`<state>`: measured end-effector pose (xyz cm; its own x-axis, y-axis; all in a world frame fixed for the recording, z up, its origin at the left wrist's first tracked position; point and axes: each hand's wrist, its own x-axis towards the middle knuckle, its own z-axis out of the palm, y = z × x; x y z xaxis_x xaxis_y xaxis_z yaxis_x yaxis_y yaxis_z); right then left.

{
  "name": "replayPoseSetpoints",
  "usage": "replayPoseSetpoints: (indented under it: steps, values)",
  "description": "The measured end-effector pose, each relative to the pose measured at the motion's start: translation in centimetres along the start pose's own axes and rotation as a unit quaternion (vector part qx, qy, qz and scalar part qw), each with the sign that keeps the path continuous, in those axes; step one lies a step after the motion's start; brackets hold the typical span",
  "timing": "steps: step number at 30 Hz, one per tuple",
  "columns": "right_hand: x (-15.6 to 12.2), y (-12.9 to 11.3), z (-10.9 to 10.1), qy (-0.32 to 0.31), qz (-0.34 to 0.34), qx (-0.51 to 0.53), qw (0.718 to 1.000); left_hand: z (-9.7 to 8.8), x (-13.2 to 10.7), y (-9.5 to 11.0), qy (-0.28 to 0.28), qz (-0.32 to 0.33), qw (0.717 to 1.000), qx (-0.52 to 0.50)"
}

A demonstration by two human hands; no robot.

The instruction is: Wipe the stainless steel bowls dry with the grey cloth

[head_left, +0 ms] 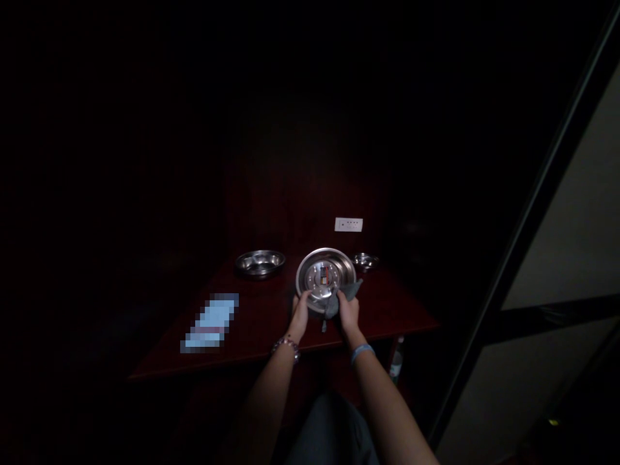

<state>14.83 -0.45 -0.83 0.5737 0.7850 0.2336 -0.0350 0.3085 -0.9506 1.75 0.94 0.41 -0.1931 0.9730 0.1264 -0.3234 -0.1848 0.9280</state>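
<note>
A round steel plate (323, 274) is tilted up toward me over a dark red table (261, 323). My left hand (300, 315) grips the plate's lower left rim, fingers curled round it. My right hand (349, 311) is closed on a grey cloth (351, 290) pressed against the plate's lower right edge; a strip of the cloth hangs down between my hands. The scene is very dark.
A second steel plate (260, 262) lies flat at the table's back left. A small steel bowl (365, 261) sits at the back right. A pale blurred rectangle (211, 321) lies on the table's left. A white socket panel (348, 224) is on the wall behind.
</note>
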Motion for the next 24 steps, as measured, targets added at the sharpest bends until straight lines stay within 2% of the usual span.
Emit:
replayPoseSetpoints:
  steps: [2, 4, 11, 16, 20, 24]
  values:
    - [-0.1, -0.3, -0.1, -0.011, 0.005, -0.008, 1.000, -0.1, -0.1, 0.2, 0.031, -0.018, 0.999, -0.009]
    - [-0.2, -0.5, -0.1, -0.012, 0.010, -0.017, 1.000, -0.1, -0.3, 0.3, 0.030, -0.011, 0.999, -0.016]
    - [0.0, -0.3, -0.2, 0.003, 0.006, -0.010, 1.000, 0.4, -1.3, 0.7, -0.096, 0.068, 0.993, -0.012]
    - [-0.1, -0.1, -0.2, 0.017, -0.006, 0.014, 1.000, 0.6, -0.8, -0.6, -0.129, 0.089, 0.987, 0.041]
    - [-0.2, -0.4, -0.2, 0.009, -0.014, 0.016, 1.000, 0.6, 0.2, -1.7, -0.128, 0.116, 0.984, 0.044]
    - [-0.2, -0.5, -0.1, -0.006, -0.014, 0.017, 1.000, 0.5, 0.8, -1.8, -0.108, 0.125, 0.986, 0.036]
